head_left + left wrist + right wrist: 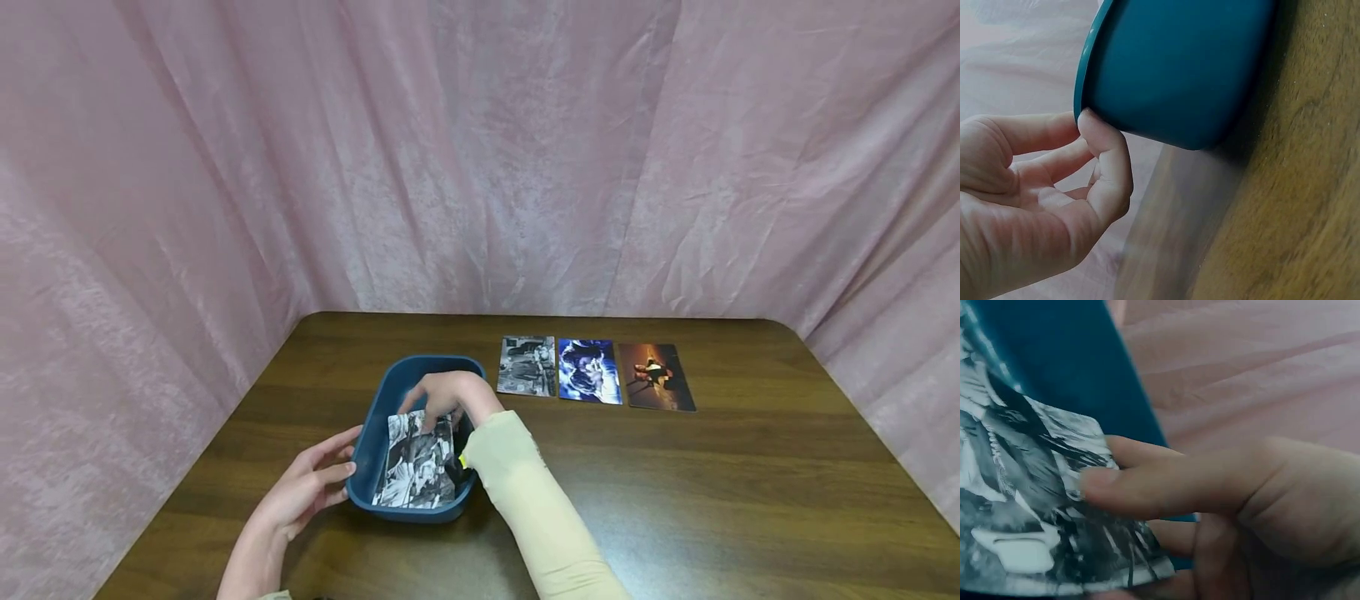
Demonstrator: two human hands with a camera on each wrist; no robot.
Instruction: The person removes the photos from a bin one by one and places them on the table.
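Observation:
A blue plastic tub (pixel 378 417) stands on the brown wooden table (pixel 712 492). My right hand (pixel 442 400) reaches into it and pinches a black-and-white picture card (pixel 416 467) by its far edge. In the right wrist view the thumb (pixel 1147 481) lies on top of the card (pixel 1029 506), with the other fingers under it. My left hand (pixel 315 483) rests with straight fingers against the tub's left side; its fingertips (pixel 1094 125) touch just under the tub's rim (pixel 1085 75).
Three picture cards lie in a row beyond the tub: a black-and-white one (pixel 527 365), a blue one (pixel 588 371) and a dark orange one (pixel 656 377). Pink cloth (pixel 480 158) hangs behind and at both sides of the table.

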